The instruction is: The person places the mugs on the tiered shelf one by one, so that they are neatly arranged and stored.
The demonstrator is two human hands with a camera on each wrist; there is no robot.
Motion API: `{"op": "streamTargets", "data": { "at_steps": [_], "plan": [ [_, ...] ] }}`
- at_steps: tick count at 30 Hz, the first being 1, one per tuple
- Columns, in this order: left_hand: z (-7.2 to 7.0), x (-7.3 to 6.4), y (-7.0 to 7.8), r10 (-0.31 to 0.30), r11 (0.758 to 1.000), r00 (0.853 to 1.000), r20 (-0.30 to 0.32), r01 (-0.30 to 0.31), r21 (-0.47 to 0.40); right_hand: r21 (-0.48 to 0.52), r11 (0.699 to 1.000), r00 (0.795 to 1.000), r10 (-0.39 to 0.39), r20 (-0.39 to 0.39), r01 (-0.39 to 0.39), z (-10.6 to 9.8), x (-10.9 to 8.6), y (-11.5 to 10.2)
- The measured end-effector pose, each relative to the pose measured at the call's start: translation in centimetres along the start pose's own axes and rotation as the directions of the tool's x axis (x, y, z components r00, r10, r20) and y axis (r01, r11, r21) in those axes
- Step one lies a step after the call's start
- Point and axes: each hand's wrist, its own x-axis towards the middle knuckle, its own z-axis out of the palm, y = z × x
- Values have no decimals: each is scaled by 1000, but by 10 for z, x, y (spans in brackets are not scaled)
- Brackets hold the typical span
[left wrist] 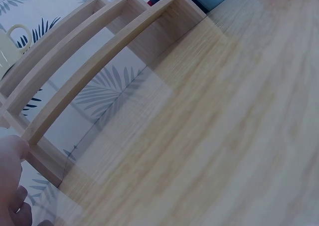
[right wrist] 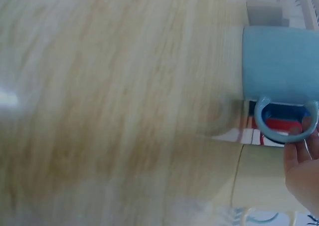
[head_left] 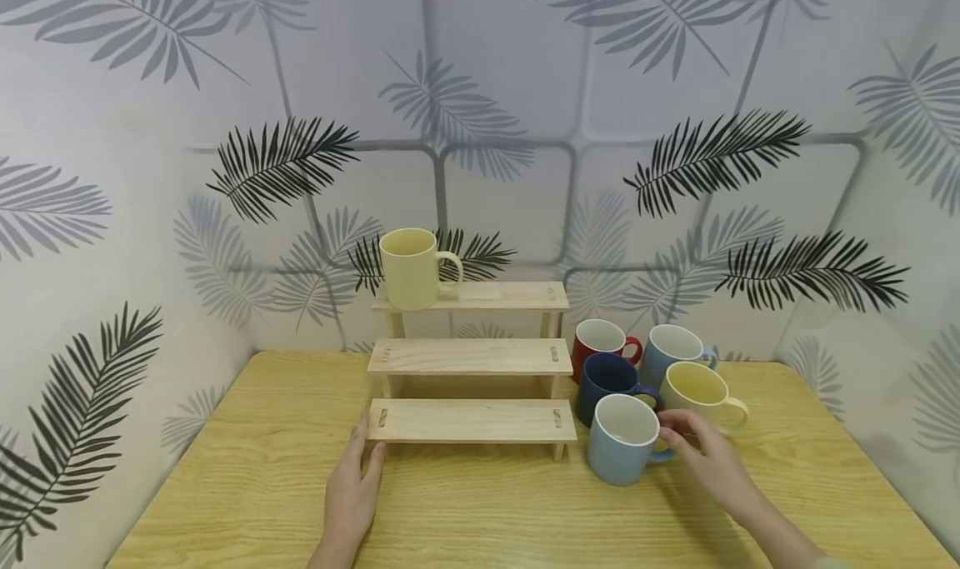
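Note:
My right hand (head_left: 705, 452) is at the handle of a light blue mug (head_left: 618, 444) with a white inside. In the right wrist view, my fingers (right wrist: 299, 151) overlap the handle's loop, and the mug (right wrist: 281, 64) appears sideways. A three-tier wooden shelf (head_left: 472, 421) stands left of that mug. At the left end of its lowest board, my left hand (head_left: 352, 486) rests with fingers along the side and thumb near the front edge. The left wrist view shows this hand (left wrist: 12, 176) touching the board's end. A yellow mug (head_left: 408, 273) stands on the top tier's left, its handle pointing right.
Right of the shelf, several mugs crowd together: a red one (head_left: 579, 361), a dark blue one (head_left: 600, 390), another light blue one (head_left: 660, 359) and a yellow one (head_left: 701, 386). Leaf-patterned cloth (head_left: 502, 69) hangs behind the wood-grain table (head_left: 480, 519).

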Motion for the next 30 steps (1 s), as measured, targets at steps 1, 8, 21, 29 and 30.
{"op": "streamTargets", "data": {
  "at_steps": [1,8,21,29,30],
  "plan": [
    [0,0,0,1,1000,1000,1,-1,1,11,1000,1000,8,11,-8,1,0,3],
    [-1,0,2,10,1000,1000,1,-10,-11,88,996,999,27,37,-30,5,-2,19],
    [-2,0,4,2,1000,1000,-1,-2,-7,489,872,996,61,-66,-21,24,-4,17],
    [-2,0,3,-1,1000,1000,2,1,-21,571,813,983,175,-56,-112,28,-10,4],
    [-2,0,2,-2,1000,1000,0,2,-21,566,815,981,185,-51,-124,28,-10,2]
  ]
}}
